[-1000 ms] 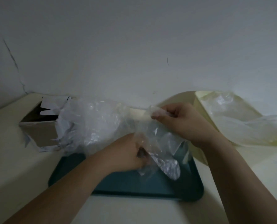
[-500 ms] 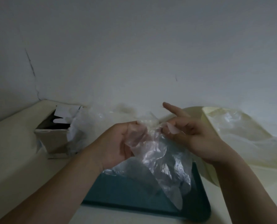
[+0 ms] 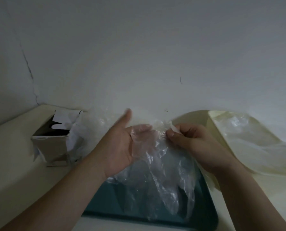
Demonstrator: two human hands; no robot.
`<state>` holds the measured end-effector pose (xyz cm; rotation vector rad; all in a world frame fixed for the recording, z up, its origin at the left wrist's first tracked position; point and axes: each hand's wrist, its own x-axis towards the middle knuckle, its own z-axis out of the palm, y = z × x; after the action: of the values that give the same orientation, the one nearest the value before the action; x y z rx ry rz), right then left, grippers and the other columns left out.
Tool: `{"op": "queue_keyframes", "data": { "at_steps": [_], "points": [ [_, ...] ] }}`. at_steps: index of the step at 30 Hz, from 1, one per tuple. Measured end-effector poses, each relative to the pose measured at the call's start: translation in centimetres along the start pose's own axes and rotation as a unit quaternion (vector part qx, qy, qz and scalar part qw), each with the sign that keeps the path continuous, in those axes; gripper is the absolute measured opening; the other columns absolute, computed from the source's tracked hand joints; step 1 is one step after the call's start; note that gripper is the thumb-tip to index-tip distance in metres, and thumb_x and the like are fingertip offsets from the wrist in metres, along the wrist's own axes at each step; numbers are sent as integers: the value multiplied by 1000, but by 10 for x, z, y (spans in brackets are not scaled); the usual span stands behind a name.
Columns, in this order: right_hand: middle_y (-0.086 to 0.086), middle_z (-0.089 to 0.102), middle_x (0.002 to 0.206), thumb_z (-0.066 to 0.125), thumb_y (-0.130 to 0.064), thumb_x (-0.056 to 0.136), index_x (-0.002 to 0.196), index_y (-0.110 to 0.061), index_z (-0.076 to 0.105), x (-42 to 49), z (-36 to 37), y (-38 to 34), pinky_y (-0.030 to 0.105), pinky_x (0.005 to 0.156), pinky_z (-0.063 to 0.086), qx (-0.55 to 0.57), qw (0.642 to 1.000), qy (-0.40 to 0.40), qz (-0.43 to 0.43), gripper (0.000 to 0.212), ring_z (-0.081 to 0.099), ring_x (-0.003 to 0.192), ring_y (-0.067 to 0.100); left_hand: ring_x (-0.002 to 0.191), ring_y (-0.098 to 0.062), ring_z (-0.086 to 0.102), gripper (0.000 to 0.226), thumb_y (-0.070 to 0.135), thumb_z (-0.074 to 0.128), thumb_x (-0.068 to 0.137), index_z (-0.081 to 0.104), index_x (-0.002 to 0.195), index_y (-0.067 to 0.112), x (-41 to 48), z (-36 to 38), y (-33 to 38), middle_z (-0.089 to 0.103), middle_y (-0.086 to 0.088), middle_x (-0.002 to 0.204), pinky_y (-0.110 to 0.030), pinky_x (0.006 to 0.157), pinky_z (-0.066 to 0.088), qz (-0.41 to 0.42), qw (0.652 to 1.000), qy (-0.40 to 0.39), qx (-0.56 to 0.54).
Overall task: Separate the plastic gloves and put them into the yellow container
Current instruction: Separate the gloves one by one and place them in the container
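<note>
A clear plastic glove [image 3: 162, 165] hangs between my two hands above the teal tray [image 3: 109, 204]. My right hand [image 3: 188, 142] pinches its top edge. My left hand [image 3: 122, 144] is palm-up with the thumb raised, and its fingers lie inside or behind the glove's cuff. The yellow container [image 3: 215, 130] stands tilted at the right, with several separated clear gloves [image 3: 248, 140] lying in it and spilling over its near rim. More crumpled clear gloves [image 3: 95, 124] sit behind my left hand.
A torn cardboard box [image 3: 50, 139] stands at the left on the cream counter [image 3: 14, 164], with white paper and plastic sticking out of it. A grey wall with a crack closes off the back.
My left hand has turned palm-up and spread, thumb raised, with the glove cuff over its fingers. My right hand has curled its pointing finger in and still pinches the top edge.
</note>
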<state>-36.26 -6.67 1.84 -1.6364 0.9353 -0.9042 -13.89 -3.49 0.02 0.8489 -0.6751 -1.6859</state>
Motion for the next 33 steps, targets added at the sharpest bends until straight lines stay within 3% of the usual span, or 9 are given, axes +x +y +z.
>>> {"op": "queue_keyframes", "data": {
  "at_steps": [3, 6, 9, 13, 18, 20, 22, 26, 33],
  "points": [
    [27, 67, 77, 66, -21, 100, 86, 5, 72, 0, 4, -1, 33, 65, 51, 18, 1000, 16, 12, 30, 62, 67, 26, 94, -30, 71, 27, 29, 65, 96, 82, 104, 9, 6, 1, -12, 74, -16, 110, -51, 96, 53, 4, 996, 1, 93],
    [24, 69, 74, 68, -24, 100, 84, -4, 74, 5, 7, 6, 34, 60, 54, -66, 992, 106, 18, 26, 63, 60, 24, 107, -37, 72, 26, 17, 58, 103, 77, 117, 5, 7, 0, -12, 73, -20, 125, -47, 87, 58, 10, 995, 33, 97],
    [8, 69, 65, 66, -33, 100, 82, -17, 73, 10, 1, 11, 35, 54, 56, -200, 957, 212, -2, 25, 64, 54, 18, 98, -31, 76, 27, 16, 53, 106, 67, 124, 2, 1, -3, 6, 75, -21, 121, -41, 75, 64, 52, 994, 72, 65],
    [6, 72, 69, 61, -38, 102, 78, -13, 72, 5, -1, -5, 40, 60, 59, -147, 959, 240, -29, 36, 69, 59, 22, 99, -25, 79, 23, 21, 59, 104, 66, 122, 9, -12, 2, 27, 78, -12, 116, -26, 56, 61, 106, 989, 99, 43],
    [9, 73, 69, 56, -35, 105, 95, -12, 75, -2, -15, -43, 34, 52, 55, -98, 967, 233, -36, 32, 64, 52, 21, 106, -28, 77, 20, 13, 52, 108, 67, 121, 11, -17, 24, 31, 79, -14, 113, -37, 83, 59, 130, 981, 81, 118],
    [11, 73, 67, 53, -37, 106, 99, -13, 74, -3, -36, -59, 32, 50, 55, -135, 962, 236, -28, 33, 63, 51, 20, 106, -25, 77, 24, 10, 50, 108, 65, 126, 11, -16, 36, 31, 78, -14, 116, -38, 87, 60, 123, 982, 65, 127],
    [11, 72, 65, 51, -39, 107, 98, -15, 72, -7, -65, -72, 29, 46, 51, -183, 950, 254, -11, 34, 60, 48, 19, 102, -23, 78, 24, 8, 51, 107, 64, 127, 10, -15, 56, 28, 77, -16, 118, -35, 78, 65, 104, 986, 45, 123],
    [3, 68, 55, 48, -42, 106, 91, -15, 72, -16, -125, -84, 26, 49, 44, -310, 904, 292, 32, 39, 53, 42, 16, 115, -36, 72, 28, 4, 68, 90, 68, 118, -1, -11, 90, 22, 73, -23, 124, -47, 97, 60, 98, 987, 5, 131],
    [1, 71, 66, 49, -47, 104, 80, -15, 67, -15, -183, -58, 34, 69, 57, -466, 834, 274, 110, 44, 65, 57, 20, 101, -37, 77, 25, 8, 44, 110, 58, 131, 4, -12, 155, 29, 77, -17, 118, -40, 65, 66, 110, 982, -69, 136]
  ]
}}
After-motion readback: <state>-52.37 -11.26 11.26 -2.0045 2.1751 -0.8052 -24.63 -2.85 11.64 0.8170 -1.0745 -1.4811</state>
